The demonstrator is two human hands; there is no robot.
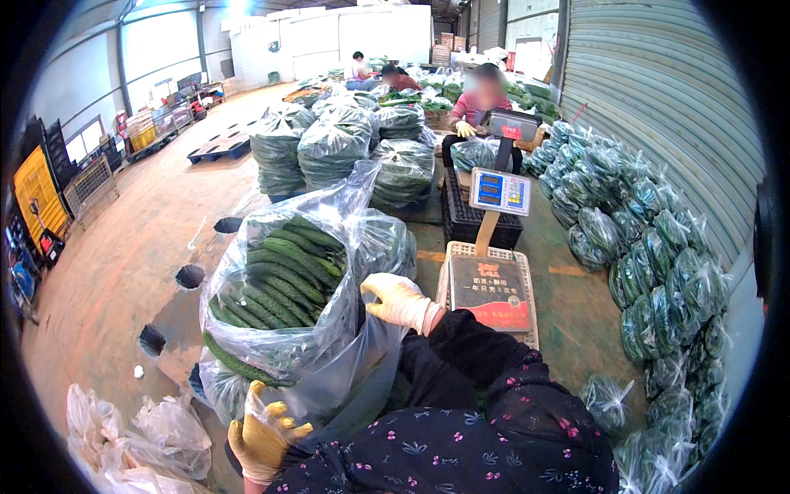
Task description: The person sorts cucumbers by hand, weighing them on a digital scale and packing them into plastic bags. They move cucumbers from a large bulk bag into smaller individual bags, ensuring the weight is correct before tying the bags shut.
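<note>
A large clear plastic bag (216, 284) stands before me, its mouth wide, packed with long dark green cucumbers (284, 272) in layers. One cucumber (239, 362) slants across the near side, lower than the rest. At the bag's right side, my right hand (397, 300), in a pale yellow glove, is closed on the plastic edge. My left hand (262, 435), in a yellow glove, is by the near lower side with fingers apart, and loose film touches it. Directly right of the bag is a platform scale (492, 288) with a tilted display (499, 193).
Filled bags (333, 136) stand behind. Many smaller cucumber bags (666, 280) line the shutter wall at right. Empty plastic bags (136, 436) lie at lower left. A person (481, 107) sits beyond the scale by a black crate (473, 218); two others are farther back.
</note>
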